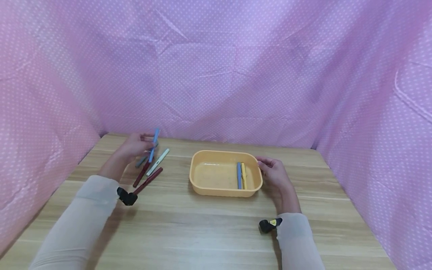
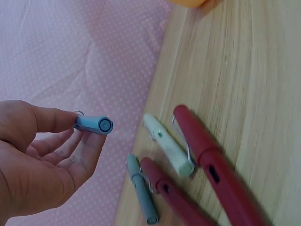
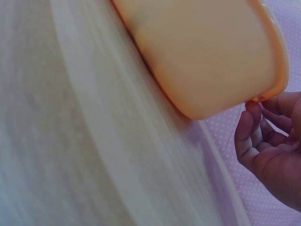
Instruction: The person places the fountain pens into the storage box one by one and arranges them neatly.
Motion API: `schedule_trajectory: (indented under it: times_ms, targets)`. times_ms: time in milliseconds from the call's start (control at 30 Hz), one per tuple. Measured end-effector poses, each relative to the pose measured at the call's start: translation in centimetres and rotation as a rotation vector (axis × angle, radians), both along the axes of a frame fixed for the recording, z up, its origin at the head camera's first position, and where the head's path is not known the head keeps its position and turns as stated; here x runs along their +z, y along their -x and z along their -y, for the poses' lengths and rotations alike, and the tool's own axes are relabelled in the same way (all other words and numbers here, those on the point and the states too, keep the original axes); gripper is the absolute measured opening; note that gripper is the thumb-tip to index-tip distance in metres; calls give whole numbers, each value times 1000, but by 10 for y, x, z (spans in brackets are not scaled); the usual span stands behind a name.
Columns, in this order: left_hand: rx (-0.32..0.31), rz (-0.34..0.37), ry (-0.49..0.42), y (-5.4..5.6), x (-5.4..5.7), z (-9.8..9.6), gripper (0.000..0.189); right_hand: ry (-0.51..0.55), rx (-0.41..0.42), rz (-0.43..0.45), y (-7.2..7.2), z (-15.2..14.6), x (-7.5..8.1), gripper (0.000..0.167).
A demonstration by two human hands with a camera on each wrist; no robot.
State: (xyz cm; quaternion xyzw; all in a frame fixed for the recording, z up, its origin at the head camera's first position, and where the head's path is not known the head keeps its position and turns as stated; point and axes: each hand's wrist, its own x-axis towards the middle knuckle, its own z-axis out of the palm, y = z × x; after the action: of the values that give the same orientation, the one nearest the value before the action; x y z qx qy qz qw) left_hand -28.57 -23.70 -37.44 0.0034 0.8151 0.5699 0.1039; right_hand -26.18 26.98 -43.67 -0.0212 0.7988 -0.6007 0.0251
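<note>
My left hand (image 1: 135, 145) pinches a light blue pen (image 2: 91, 123) between thumb and fingers, above a loose group of pens at the table's left. Below it lie a pale green pen (image 1: 158, 162), a grey-green pen (image 2: 142, 190) and two dark red pens, one nearer (image 1: 149, 180) and one partly behind the other pens (image 1: 141, 174). My right hand (image 1: 276, 173) holds the right rim of a yellow-orange plastic box (image 1: 212, 192), its fingertips at the edge in the right wrist view. Inside the box, a blue pen (image 1: 239, 175) and a yellow pen (image 1: 244, 176) lie side by side near the right end.
The wood-grain table (image 1: 202, 232) runs back to a pink dotted cloth (image 1: 216, 93) that hangs behind it and on both sides. A small black camera sits on each wrist, left (image 1: 127, 196) and right (image 1: 270, 225), the left one overlapping a red pen's end.
</note>
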Motion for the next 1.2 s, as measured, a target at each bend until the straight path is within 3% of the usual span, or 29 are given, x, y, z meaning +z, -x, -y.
schedule_trajectory:
  times_ms: [200,600,1200]
  targets:
    - [-1,13,-12,3,1,-13,58,-3,-6,3,-1,0,1,34]
    - [10,36,-100,-2,5,-36,59,46,-13,44,-6,-1,1,34]
    - [35,24,-101,-7,1,-69,58,-5,28,18,-4,-12,-1,36]
